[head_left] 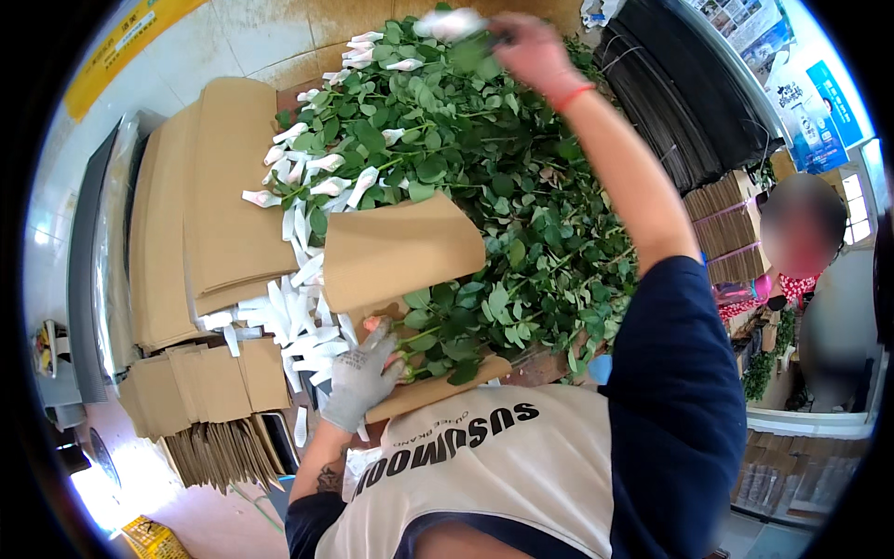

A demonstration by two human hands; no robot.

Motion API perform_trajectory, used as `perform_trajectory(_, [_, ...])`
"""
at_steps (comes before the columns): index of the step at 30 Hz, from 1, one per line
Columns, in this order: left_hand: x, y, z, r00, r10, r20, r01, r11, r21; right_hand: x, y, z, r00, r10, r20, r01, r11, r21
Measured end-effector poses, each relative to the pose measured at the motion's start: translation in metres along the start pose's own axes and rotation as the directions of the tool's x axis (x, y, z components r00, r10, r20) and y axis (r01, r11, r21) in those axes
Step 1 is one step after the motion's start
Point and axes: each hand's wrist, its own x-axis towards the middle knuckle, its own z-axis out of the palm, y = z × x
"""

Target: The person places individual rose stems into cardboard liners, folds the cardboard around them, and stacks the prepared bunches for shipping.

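My left hand, in a grey glove, is closed around the head end of a few leafy roses lying on a brown cardboard sheet against my body. Its fingertips are partly hidden by the blooms. At the far side, my right hand grips a rose with a white sleeve on its bud; both are blurred by motion. Beneath it spreads a large heap of green-leaved roses, many buds in white sleeves. A curved cardboard piece lies on the heap's near left.
Loose white sleeves lie left of my left hand. Large cardboard sheets lean at the left, with folded cardboard below. Black stacked sheets and bundled cardboard stand at the right. Another person is beyond them.
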Motion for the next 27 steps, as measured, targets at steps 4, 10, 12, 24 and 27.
perform_trajectory(4, [0.007,0.01,-0.01,0.998,-0.008,0.065,0.01,0.999,-0.04,-0.03,-0.018,-0.168,0.863,-0.307,-0.402,0.158,0.919,-0.361])
perform_trajectory(10, [0.0,-0.006,0.006,0.999,0.039,0.003,-0.039,0.999,-0.021,-0.091,-0.1,-0.236,0.846,-0.261,-0.465,0.195,0.963,-0.186])
perform_trajectory(12, [-0.006,-0.01,0.008,1.0,-0.027,0.015,0.028,0.999,-0.033,-0.128,-0.129,-0.173,0.814,-0.565,-0.133,0.417,0.73,-0.542])
perform_trajectory(24, [-0.011,0.008,-0.008,0.977,-0.075,0.199,0.065,0.996,0.052,-0.277,-0.081,0.155,0.632,-0.398,0.664,0.742,0.557,-0.373])
perform_trajectory(27, [-0.009,0.009,-0.008,0.984,-0.054,0.168,0.052,0.999,0.018,-0.277,-0.066,0.167,0.641,-0.549,0.536,0.757,0.565,-0.327])
